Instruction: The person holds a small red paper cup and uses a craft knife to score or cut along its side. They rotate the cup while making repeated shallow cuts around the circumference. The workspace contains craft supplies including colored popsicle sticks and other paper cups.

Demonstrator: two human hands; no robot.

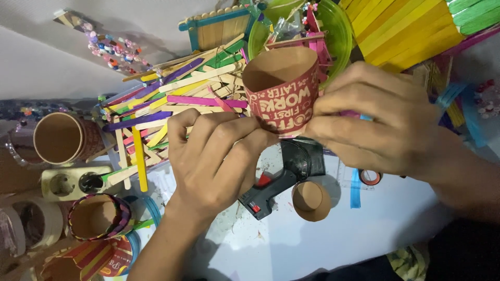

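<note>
- Your left hand (216, 156) pinches the lower left edge of the red paper cup sleeve (281, 86), fingers pressed together on it.
- Your right hand (375, 119) clamps the sleeve's right side, fingers curled close around its wall.
- The sleeve sits between both hands, open end up, above the white table (338, 239).
- A black glue gun (276, 182) lies just below the sleeve, beside a small cardboard ring (311, 200).
- Coloured craft sticks (172, 99) lie piled to the left, behind your left hand.
- A brown paper cup (62, 138) lies at far left, well apart from your hands.
</note>
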